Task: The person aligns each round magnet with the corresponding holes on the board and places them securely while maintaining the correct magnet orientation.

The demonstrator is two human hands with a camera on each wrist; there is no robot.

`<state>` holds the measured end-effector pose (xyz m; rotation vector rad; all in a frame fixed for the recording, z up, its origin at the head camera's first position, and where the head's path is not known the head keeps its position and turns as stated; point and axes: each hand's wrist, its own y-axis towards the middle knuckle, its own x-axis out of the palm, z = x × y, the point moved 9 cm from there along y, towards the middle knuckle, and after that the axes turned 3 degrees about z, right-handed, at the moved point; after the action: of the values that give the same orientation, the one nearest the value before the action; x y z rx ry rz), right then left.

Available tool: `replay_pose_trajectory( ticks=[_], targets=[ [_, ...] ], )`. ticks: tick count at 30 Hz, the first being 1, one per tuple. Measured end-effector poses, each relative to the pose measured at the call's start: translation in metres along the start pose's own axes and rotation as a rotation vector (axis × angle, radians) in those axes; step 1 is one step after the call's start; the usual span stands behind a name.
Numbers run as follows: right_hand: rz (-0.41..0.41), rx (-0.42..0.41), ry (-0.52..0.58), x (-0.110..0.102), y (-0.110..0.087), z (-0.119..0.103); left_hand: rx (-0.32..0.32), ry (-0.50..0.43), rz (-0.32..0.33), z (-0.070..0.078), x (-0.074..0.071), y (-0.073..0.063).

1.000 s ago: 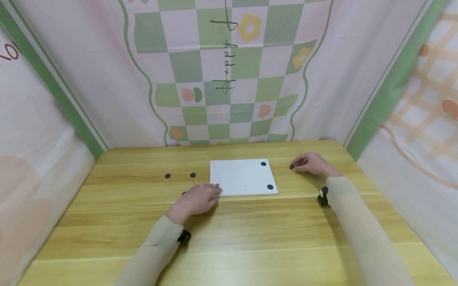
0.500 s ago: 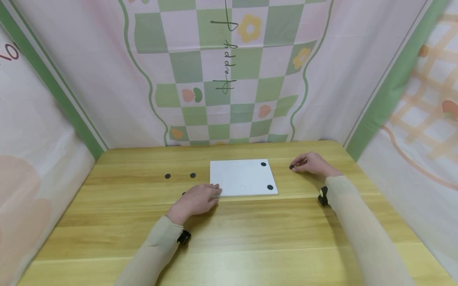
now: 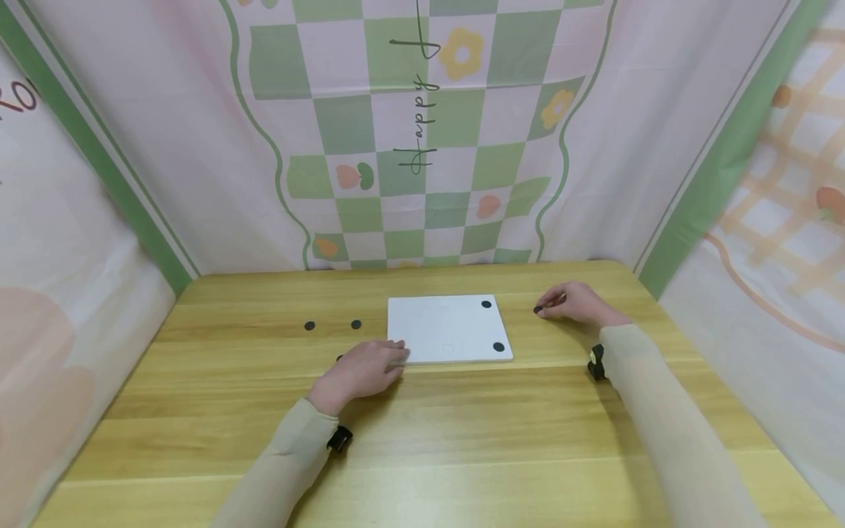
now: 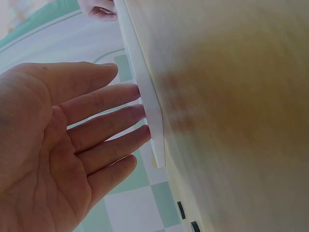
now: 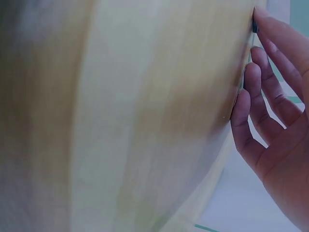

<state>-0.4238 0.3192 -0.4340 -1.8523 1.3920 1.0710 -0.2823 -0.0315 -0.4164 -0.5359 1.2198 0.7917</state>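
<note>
A white rectangular board lies flat on the table, with one black disc at its far right corner and another black disc at its near right corner. My left hand rests its fingertips on the board's near left corner. In the left wrist view, that hand's fingers are nearly straight and touch the board's edge. To the right of the board, my right hand pinches a small black disc between thumb and finger at the table surface. The right wrist view shows this disc only edge-on.
Left of the board lie two black discs, an outer one and an inner one. A further dark disc is mostly hidden behind my left hand. A patterned curtain closes off the wooden table's back edge.
</note>
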Motion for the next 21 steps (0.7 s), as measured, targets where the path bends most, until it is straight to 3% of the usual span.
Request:
replay_pose_trajectory(
  ticks=[21],
  targets=[
    [0.005, 0.011, -0.018, -0.0010, -0.0002, -0.0001, -0.002, 0.002, 0.001, 0.0008, -0.0012, -0.0006]
  ],
)
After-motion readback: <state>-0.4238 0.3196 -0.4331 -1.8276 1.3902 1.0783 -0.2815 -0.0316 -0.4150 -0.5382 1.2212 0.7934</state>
